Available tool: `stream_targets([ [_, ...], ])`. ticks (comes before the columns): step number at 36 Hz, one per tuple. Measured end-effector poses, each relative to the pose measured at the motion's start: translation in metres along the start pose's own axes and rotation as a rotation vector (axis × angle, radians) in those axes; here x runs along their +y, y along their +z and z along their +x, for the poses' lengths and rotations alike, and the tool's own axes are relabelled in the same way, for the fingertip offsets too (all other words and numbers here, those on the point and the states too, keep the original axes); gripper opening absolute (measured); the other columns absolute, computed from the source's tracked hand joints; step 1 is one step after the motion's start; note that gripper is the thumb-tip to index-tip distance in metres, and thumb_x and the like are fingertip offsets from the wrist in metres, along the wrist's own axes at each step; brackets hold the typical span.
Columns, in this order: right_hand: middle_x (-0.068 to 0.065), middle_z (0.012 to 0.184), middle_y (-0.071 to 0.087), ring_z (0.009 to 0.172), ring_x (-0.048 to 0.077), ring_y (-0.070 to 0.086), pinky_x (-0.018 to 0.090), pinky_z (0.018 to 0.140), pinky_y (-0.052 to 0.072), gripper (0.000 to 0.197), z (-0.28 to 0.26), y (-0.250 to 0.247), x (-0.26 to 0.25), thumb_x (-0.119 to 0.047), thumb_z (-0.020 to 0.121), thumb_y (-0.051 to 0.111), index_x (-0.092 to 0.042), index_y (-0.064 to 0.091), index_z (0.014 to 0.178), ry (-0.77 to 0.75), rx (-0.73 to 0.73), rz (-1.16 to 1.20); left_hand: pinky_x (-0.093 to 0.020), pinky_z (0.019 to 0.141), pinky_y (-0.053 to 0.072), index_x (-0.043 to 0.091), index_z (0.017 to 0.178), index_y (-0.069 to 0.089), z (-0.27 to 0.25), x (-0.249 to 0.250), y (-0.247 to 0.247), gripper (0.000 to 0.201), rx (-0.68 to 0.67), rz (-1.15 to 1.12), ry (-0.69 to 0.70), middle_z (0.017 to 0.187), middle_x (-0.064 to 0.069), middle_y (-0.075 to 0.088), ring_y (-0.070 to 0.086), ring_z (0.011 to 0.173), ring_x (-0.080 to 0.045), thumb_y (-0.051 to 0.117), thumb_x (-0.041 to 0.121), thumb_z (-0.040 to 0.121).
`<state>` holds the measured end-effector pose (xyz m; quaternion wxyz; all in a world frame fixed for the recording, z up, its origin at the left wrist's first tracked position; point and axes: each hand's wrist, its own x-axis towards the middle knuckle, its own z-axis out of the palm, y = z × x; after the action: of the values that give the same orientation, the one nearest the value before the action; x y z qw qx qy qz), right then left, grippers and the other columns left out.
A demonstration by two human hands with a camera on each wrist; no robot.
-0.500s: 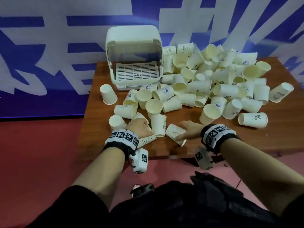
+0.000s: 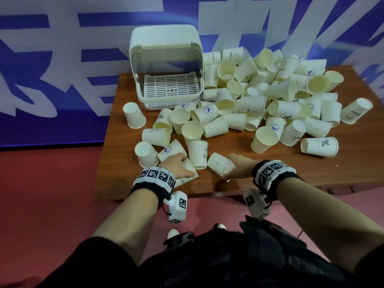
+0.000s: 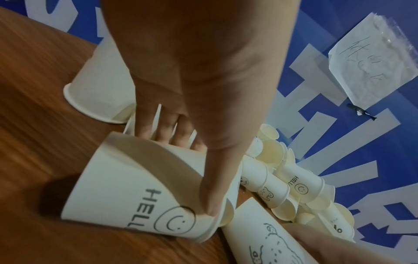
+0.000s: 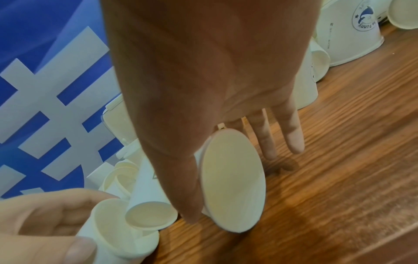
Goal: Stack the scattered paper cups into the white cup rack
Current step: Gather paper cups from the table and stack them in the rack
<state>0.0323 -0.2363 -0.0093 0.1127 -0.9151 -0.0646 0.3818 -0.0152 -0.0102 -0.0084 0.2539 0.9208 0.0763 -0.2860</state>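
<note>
HELLO cup [image 3: 126, 201] sits gripped by the left hand [image 3: 199, 89], bear cup [image 2: 219, 166] clasped by the right hand [image 2: 239, 166]

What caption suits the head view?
Left hand grips a white HELLO paper cup; right hand grips a white bear-print paper cup.
</note>
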Motion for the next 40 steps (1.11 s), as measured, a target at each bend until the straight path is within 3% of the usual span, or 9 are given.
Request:
stream_targets([
  [10,0.010,0.134,0.047,0.113,0.024,0.051,0.028,0.079,0.044,0.081,-0.001,-0.009,-0.001,-0.036,0.079,0.071,-0.013,0.027,0.144,-0.023,0.116,0.225,-0.033,0.104,0.037,0.017,0.143,0.035,0.000,-0.006,0.001,0.078,0.027,-0.061,0.002,0.141,-0.004,0.046,0.045,0.127,-0.021,0.073,0.040,0.079],
  [15,0.008,0.121,0.049,0.094,0.019,0.051,0.017,0.056,0.039,0.067,-0.005,-0.017,-0.001,-0.028,0.083,0.067,-0.008,0.033,0.137,-0.096,0.285,0.446,-0.032,0.104,0.037,0.016,0.141,0.037,0.001,-0.007,-0.004,0.078,0.059,-0.096,0.033,0.141,-0.004,0.046,0.045,0.127,-0.021,0.075,0.039,0.077],
  [21,0.012,0.113,0.056,0.080,0.016,0.060,0.027,0.060,0.053,0.052,-0.010,-0.023,-0.011,-0.019,0.082,0.067,-0.011,0.036,0.123,-0.140,0.458,0.743,-0.031,0.102,0.039,0.016,0.139,0.040,0.001,-0.006,-0.016,0.079,0.036,-0.148,0.048,0.137,-0.003,0.049,0.047,0.124,-0.019,0.077,0.043,0.074],
  [25,0.007,0.108,0.053,0.088,0.018,0.055,0.019,0.058,0.042,0.056,-0.011,-0.027,-0.021,-0.020,0.082,0.068,-0.012,0.036,0.126,-0.204,0.558,0.766,-0.032,0.095,0.044,0.016,0.134,0.046,0.000,-0.004,-0.030,0.071,0.040,-0.162,0.070,0.126,-0.003,0.054,0.053,0.111,-0.017,0.076,0.043,0.076],
  [28,0.008,0.111,0.051,0.094,0.021,0.055,0.022,0.064,0.043,0.057,-0.008,-0.031,-0.031,-0.022,0.081,0.069,-0.012,0.035,0.126,-0.237,0.593,0.781,-0.026,0.083,0.046,0.018,0.128,0.050,0.000,-0.003,-0.040,0.064,0.026,-0.201,0.083,0.110,0.003,0.056,0.055,0.097,-0.013,0.077,0.043,0.075],
  [33,0.006,0.112,0.049,0.096,0.021,0.052,0.030,0.076,0.045,0.059,-0.005,-0.038,-0.045,-0.021,0.082,0.068,-0.012,0.033,0.129,-0.243,0.625,0.811,-0.025,0.082,0.049,0.019,0.123,0.053,-0.001,-0.002,-0.058,0.059,0.046,-0.306,0.114,0.106,0.006,0.057,0.057,0.096,-0.010,0.077,0.043,0.075],
  [36,0.002,0.110,0.047,0.091,0.017,0.052,0.023,0.072,0.042,0.061,-0.002,-0.045,-0.054,-0.020,0.083,0.068,-0.012,0.033,0.131,-0.253,0.649,0.823,-0.017,0.072,0.044,0.020,0.122,0.054,-0.002,-0.001,-0.076,0.054,0.088,-0.344,0.158,0.103,0.009,0.058,0.055,0.091,-0.004,0.076,0.042,0.077],
  [38,0.001,0.108,0.046,0.084,0.008,0.051,0.014,0.062,0.040,0.060,-0.001,-0.049,-0.061,-0.019,0.083,0.068,-0.012,0.032,0.131,-0.271,0.663,0.825,-0.018,0.076,0.043,0.019,0.127,0.052,-0.001,-0.001,-0.087,0.063,0.122,-0.380,0.184,0.111,0.006,0.057,0.055,0.097,-0.007,0.076,0.044,0.075],
  [40,0.002,0.111,0.046,0.087,0.008,0.050,0.013,0.063,0.039,0.060,0.002,-0.054,-0.069,-0.020,0.083,0.068,-0.012,0.032,0.130,-0.291,0.675,0.830,-0.023,0.085,0.044,0.019,0.129,0.051,0.000,-0.001,-0.099,0.068,0.149,-0.388,0.198,0.116,0.004,0.056,0.055,0.103,-0.010,0.076,0.047,0.073],
])
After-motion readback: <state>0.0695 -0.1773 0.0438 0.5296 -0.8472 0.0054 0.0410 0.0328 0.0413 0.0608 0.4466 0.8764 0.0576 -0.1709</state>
